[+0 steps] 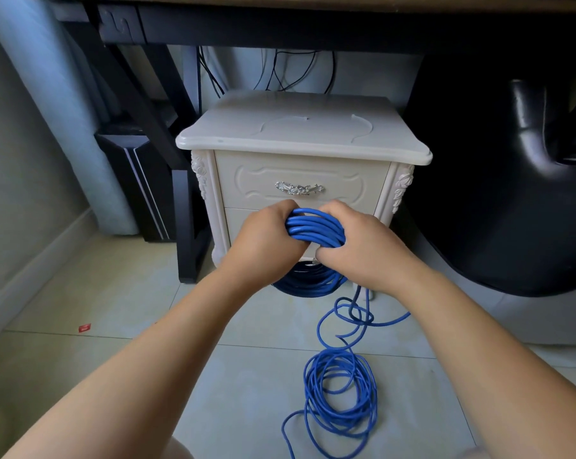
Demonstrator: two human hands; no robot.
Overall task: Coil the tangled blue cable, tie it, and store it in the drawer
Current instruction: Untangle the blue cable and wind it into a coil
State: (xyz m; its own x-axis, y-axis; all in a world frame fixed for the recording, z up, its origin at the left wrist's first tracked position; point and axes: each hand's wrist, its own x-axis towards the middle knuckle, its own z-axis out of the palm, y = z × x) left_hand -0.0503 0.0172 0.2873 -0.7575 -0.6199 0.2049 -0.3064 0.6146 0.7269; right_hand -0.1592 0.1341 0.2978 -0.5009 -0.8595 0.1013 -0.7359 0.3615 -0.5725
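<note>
Head view: my left hand (pixel 266 236) & right hand (pixel 356 246) are both curled tight round a coiled bunch of the blue cable (pixel 314 228), held in front of the nightstand (pixel 300 137), just below its top drawer (pixel 263 183), which is closed. Coil hangs down betw my wrists. Rest of cable trails to the floor (pixel 114 293), lying in a loose tangle (pixel 341 389) on my right. Small red scrap (pixel 84 327) on tiles, far left.

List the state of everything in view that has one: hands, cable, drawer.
Cable coil, partly wound, no tie visible.
Left hand, gripping the cable coil's left side.
Right hand, gripping the cable coil's right side.
Loose cable, tangled loops lying on the floor.
Top drawer, closed.
</note>
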